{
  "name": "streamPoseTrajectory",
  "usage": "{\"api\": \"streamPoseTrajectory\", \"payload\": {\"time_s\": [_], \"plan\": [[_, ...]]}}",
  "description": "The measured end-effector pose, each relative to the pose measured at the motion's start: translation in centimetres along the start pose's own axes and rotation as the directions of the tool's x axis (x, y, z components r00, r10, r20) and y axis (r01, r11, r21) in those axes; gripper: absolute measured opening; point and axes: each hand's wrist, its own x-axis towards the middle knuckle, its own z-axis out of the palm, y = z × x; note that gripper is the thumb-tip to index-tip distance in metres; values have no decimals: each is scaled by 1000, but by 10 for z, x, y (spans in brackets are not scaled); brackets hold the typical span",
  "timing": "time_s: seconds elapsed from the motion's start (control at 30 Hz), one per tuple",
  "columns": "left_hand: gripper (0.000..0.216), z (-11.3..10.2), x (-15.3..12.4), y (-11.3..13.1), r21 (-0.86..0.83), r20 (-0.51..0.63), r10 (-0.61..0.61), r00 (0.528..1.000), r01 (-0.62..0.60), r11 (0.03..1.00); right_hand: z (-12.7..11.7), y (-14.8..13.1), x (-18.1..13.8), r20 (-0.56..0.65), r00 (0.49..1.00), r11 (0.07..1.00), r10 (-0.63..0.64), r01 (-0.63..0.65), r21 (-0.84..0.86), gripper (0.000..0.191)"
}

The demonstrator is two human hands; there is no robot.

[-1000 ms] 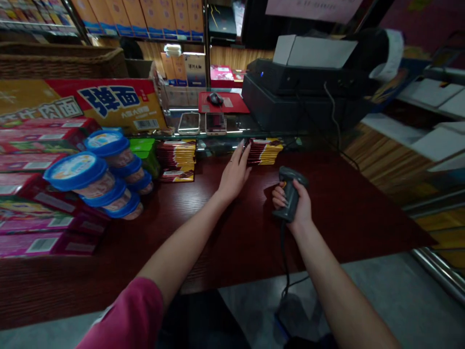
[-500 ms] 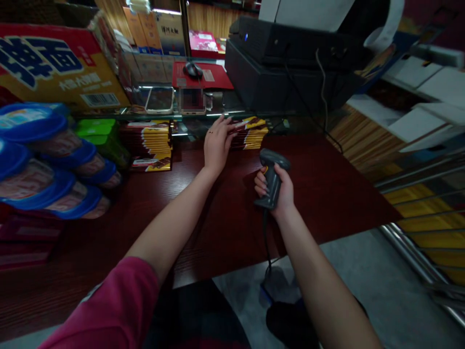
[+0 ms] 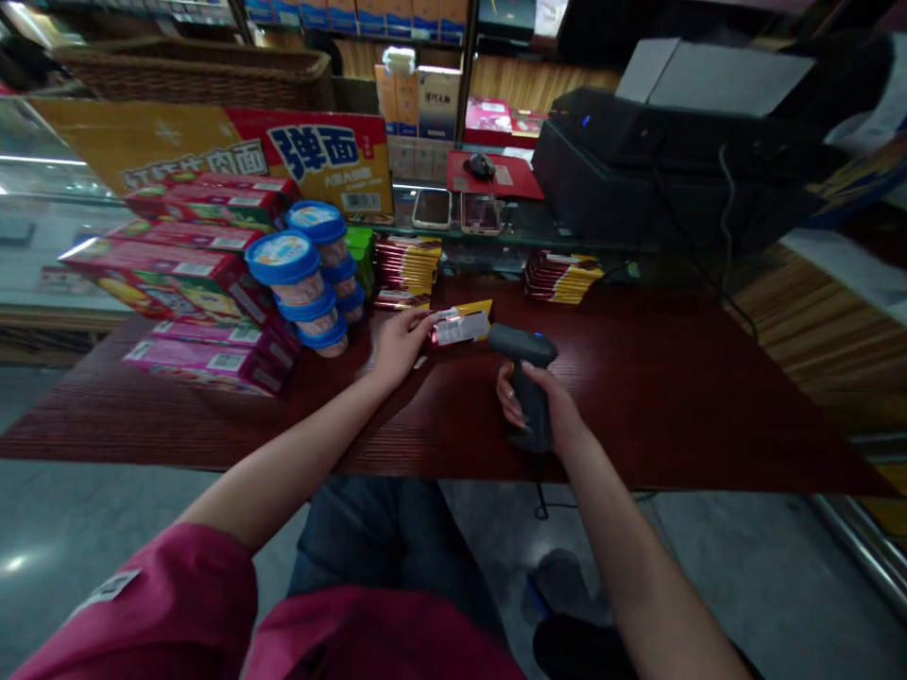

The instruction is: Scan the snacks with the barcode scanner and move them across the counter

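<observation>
Between the fingers of my left hand is one end of a chocolate bar in a yellow and dark red wrapper, its white label side turned up. My right hand is wrapped round the grip of a dark grey barcode scanner, whose head points left at the bar. A cable hangs from the scanner's base. Behind the bar lie two piles of similar bars, a left pile and a right pile.
Blue-lidded tubs stand stacked on the left beside red boxes and pink boxes. A noodle carton rises behind them. Two phones, a mouse and a black machine are at the back of the dark wooden counter.
My left hand has gone from the right pile toward the left, now with a chocolate bar in it. The scanner head has turned toward the bar. The view has swung left.
</observation>
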Motion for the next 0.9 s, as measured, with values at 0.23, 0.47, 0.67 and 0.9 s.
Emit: {"api": "streamPoseTrajectory", "payload": {"time_s": [0.23,0.47,0.67,0.9], "plan": [[30,-32,-19,2,32,10,-85,996,85,996,47,31,23,7,998,997,62,-62,-35,39],[18,-25,-16,6,155,-3,24,1000,-24,988,48,31,23,-61,997,997,48,-52,-65,39],[17,-29,-18,6,204,-44,95,994,-84,975,50,32,21,-109,992,997,61,-67,-43,35],[23,-45,-6,23,377,111,487,866,-490,786,49,30,17,-160,987,1000,18,-16,17,34]]}}
